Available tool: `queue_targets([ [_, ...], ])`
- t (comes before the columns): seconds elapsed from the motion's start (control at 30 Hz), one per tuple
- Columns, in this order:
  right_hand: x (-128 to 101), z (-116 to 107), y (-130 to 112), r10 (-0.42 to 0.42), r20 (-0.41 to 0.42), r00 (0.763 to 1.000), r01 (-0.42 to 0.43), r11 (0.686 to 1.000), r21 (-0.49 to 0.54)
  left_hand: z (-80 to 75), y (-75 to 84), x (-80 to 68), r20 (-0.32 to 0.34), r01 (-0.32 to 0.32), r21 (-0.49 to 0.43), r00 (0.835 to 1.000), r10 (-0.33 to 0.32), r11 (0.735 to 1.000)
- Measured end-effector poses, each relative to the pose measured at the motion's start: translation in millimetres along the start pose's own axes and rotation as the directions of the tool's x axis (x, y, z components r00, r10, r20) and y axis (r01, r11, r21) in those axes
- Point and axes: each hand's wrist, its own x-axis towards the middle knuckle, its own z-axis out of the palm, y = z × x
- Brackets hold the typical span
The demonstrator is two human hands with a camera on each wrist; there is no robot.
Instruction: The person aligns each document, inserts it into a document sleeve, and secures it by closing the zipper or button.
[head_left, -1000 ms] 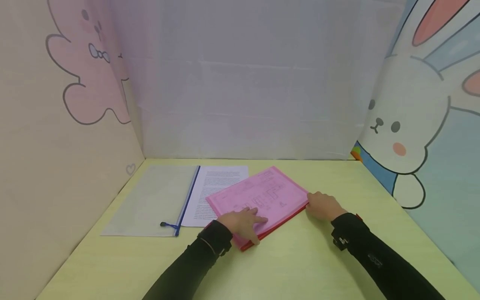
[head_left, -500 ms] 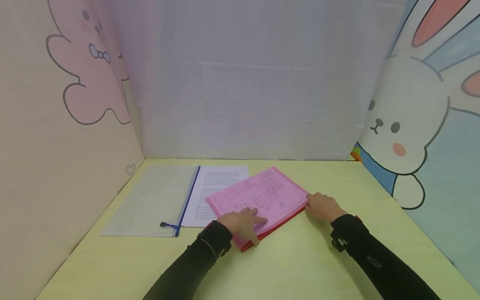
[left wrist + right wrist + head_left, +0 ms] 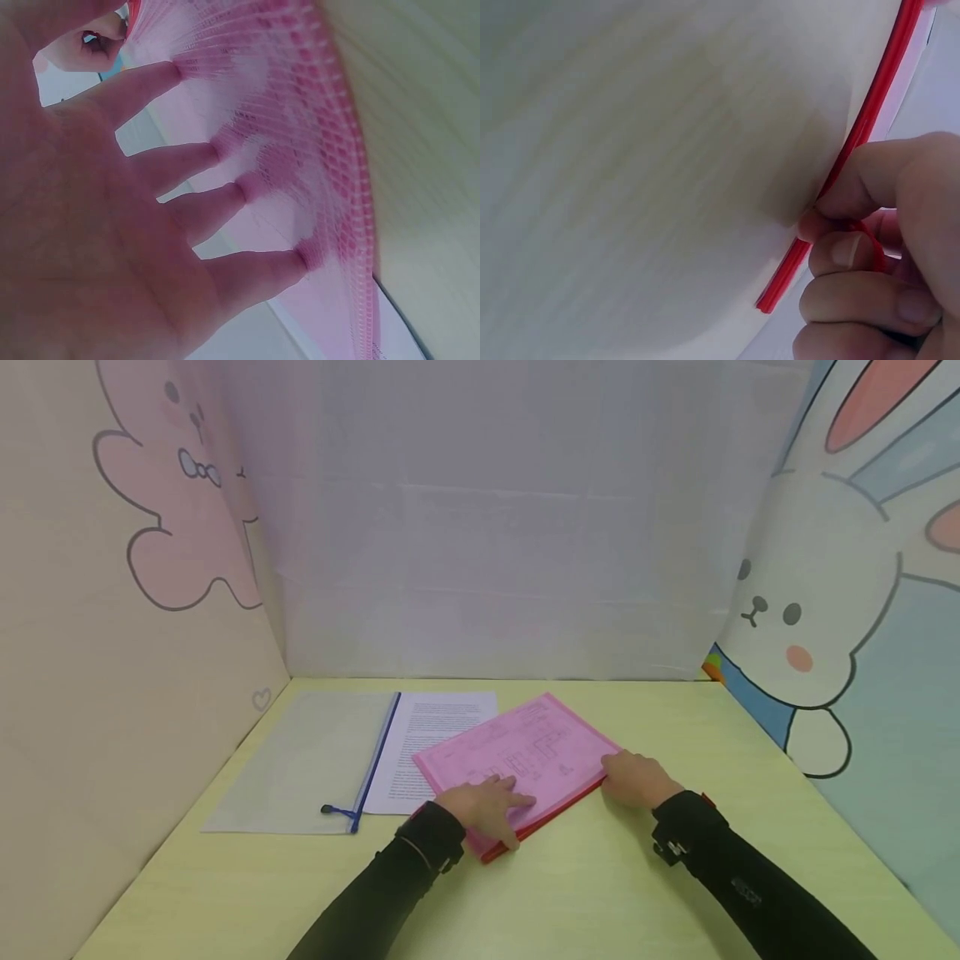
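Yellow-green bench (image 3: pixel 600 893) carries all items; printed partition panels (image 3: pixel 847 610) stand beyond and to either side of both hands.

Clear zip pouch (image 3: pixel 300 760) with blue zipper edge lies flat, well to the left of the left hand, and partly covers the printed white sheet (image 3: pixel 435 727) beside it. That sheet sits just beyond the left hand, with its right part under the pink folder.

Pink mesh zip folder (image 3: pixel 525 752), red-edged, lies flat on the bench between the two hands, skewed to the bench edge, a printed page showing through its face. Its near corner is under the left hand; its right corner is at the right hand.

Left hand (image 3: pixel 483 806): released, palm down, fingers (image 3: pixel 225 146) straight and spread, tips pressing on the mesh face of the folder.

Right hand (image 3: pixel 633 777): grasping. In the right wrist view, thumb and forefinger pinch the red zipper pull (image 3: pixel 859 225) at the folder's red edge, remaining fingers curled beneath.
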Motion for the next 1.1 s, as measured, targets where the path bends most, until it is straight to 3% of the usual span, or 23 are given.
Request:
queue_targets([
  [0.3, 3.1, 0.7, -7.3, 0.017, 0.020, 1.000, -0.017, 1.000, -0.023, -2.0, -0.8, -2.3, -0.003, 0.010, -0.008, 1.000, -0.010, 1.000],
  [0.53, 3.8, -1.0, -8.9, -0.033, -0.036, 0.999, 0.031, 0.999, -0.039, -5.6, -0.3, -5.0, -0.009, 0.011, -0.004, 1.000, -0.011, 1.000],
  [0.7, 0.1, 2.8, -6.8, -0.024, -0.041, 0.999, 0.022, 0.999, -0.049, -4.0, 1.9, -4.2, -0.002, -0.007, -0.009, 1.000, 0.007, 1.000],
  [1.1, -7.8, 4.5, -16.4, -0.048, -0.091, 0.995, 0.041, 0.996, -0.085, -1.5, 4.2, -5.3, -0.005, 0.019, -0.009, 1.000, -0.020, 1.000],
])
